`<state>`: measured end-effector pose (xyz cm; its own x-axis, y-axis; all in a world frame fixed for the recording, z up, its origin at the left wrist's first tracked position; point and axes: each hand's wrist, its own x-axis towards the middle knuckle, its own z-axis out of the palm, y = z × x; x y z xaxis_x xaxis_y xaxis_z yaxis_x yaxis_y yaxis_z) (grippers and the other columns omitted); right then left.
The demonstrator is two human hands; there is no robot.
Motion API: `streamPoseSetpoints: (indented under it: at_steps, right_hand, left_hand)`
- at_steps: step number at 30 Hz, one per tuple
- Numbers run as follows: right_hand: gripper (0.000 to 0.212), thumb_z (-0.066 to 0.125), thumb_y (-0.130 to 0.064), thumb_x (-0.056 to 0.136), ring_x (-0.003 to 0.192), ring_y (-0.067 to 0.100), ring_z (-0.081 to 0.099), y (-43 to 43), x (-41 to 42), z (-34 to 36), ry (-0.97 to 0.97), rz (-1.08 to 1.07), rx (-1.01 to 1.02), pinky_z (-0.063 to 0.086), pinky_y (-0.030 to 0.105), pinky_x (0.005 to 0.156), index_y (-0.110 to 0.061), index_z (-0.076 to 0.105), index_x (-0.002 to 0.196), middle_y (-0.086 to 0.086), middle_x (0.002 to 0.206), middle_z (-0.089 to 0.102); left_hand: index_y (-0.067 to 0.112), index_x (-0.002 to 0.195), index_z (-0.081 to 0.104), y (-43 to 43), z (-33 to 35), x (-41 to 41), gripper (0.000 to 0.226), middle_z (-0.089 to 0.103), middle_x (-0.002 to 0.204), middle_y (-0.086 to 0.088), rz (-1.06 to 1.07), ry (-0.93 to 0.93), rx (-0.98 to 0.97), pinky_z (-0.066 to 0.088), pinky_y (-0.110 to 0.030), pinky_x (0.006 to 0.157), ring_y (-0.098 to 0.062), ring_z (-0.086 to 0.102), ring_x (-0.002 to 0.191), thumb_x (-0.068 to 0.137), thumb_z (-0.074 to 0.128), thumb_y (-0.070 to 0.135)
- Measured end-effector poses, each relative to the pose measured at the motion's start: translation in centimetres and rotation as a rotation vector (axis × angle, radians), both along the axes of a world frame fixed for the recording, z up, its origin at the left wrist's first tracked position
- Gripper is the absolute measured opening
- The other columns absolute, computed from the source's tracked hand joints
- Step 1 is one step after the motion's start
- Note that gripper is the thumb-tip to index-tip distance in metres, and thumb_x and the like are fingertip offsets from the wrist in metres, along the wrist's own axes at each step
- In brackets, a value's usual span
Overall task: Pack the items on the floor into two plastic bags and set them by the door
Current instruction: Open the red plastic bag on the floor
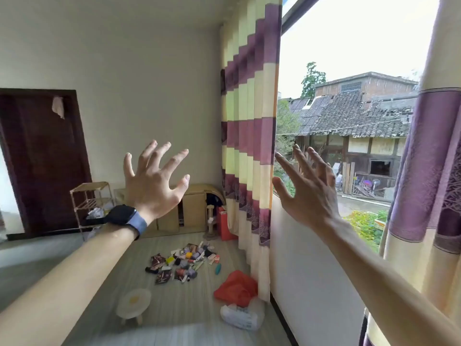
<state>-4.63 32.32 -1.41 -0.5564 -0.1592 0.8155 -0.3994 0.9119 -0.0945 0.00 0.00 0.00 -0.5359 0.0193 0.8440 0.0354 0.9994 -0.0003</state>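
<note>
A heap of several small items, packets and little bottles among them, lies on the grey floor ahead. To its right lie a crumpled red plastic bag and, nearer, a white plastic bag. The dark brown door stands at the far left. My left hand, with a dark watch on its wrist, is raised in the air with fingers spread and holds nothing. My right hand is raised the same way in front of the window, fingers spread and empty. Both hands are high above the floor items.
A small white stool stands on the floor near the heap. A bamboo rack, cardboard boxes, a cat scratching post and a red paper bag line the far wall. Striped curtains frame the window at right.
</note>
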Motion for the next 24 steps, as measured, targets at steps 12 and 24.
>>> streamPoseSetpoints:
  at_steps: [12, 24]
  right_hand:
    - [0.036, 0.052, -0.041, 0.095, 0.137, 0.023, 0.043, -2.8, -4.1, -13.2, -0.032, 0.254, -0.166, 0.039, 0.05, 0.107, -0.034, 0.066, 0.127, -0.001, 0.14, 0.058]
    - [0.028, 0.067, -0.035, 0.09, 0.131, 0.022, 0.05, -13.6, -21.0, -23.2, -0.329, 0.151, -0.126, 0.044, 0.044, 0.104, -0.033, 0.071, 0.118, -0.006, 0.129, 0.066]
  left_hand:
    - [0.037, 0.13, 0.059, 0.4, -13.7, -4.7, 0.049, 0.053, 0.14, 0.001, -0.027, -0.133, 0.045, 0.028, -0.054, 0.109, -0.022, 0.046, 0.129, 0.081, 0.055, 0.042]
    - [0.04, 0.129, 0.059, -11.5, -22.2, -22.9, 0.048, 0.057, 0.134, 0.007, 0.046, -0.518, 0.128, 0.029, -0.041, 0.109, -0.017, 0.046, 0.128, 0.082, 0.048, 0.044]
